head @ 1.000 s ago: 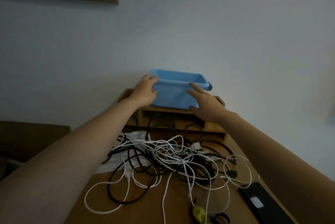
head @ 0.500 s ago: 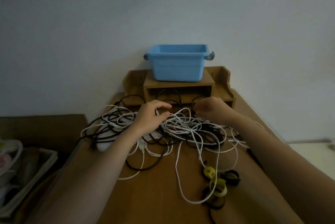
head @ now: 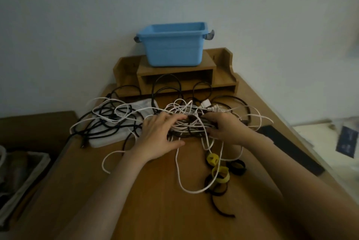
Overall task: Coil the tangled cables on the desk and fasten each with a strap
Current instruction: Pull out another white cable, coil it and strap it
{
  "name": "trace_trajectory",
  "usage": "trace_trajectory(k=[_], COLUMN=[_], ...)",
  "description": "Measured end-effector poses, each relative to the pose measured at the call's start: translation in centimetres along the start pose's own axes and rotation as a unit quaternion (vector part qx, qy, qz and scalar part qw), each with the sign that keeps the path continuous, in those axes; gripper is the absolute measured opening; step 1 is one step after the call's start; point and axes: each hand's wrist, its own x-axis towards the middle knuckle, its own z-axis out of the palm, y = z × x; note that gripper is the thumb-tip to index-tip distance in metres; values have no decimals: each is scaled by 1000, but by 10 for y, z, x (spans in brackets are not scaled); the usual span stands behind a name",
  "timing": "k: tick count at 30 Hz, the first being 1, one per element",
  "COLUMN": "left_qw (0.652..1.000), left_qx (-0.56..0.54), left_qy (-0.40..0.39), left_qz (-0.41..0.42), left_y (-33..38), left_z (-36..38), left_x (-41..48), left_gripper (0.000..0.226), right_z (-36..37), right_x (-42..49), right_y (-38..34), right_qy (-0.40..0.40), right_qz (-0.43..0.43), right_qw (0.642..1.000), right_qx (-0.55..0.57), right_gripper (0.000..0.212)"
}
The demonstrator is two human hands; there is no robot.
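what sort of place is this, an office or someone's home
Probably a home study corner, not certain. A wooden desk stands against a plain wall, with a wooden organiser shelf at the back holding a blue plastic bin, and tangled cables spread across it.

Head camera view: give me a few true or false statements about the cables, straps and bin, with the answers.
1. The blue bin stands on the wooden shelf. True.
2. The left hand and right hand both touch the cable tangle. True.
3. All cables are white. False: black and white ones are mixed.
4. The straps already bind coiled cables. False: the yellow and black straps lie unfastened on the desk.
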Motion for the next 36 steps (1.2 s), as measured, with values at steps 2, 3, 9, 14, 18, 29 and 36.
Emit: trace_trajectory(k=[2,3,9,14,18,29,36], left_qw=[1000,1000,1000,999,996,902,861], left_qx=[4,-1,-19,-46,-82,-353,-485], left_qy=[-21,-20,-4,15,35,230,91], left_qz=[5,-3,-6,-7,-9,-97,-125], left_y=[7,8,2,-7,-14,-4,22], left_z=[3,4,9,11,10,-10,-55], left_x=[0,1,0,-7,-11,3,43], left_gripper=[67,57,21,21,14,23,48], right_z=[-6,-12,-31,-30,-36,-96,-102], right_x=[3,5,43,83,98,71,61], right_y=[0,0,7,4,7,-22,-41], right_qy=[9,16,59,-60,-94,62,-4], right_qz=[0,6,44,104,93,28,-1], right_qw=[1000,998,997,991,986,968,926], right_qx=[30,55,29,-55,-102,243,376], right_gripper=[23,20,25,44,15,21,23])
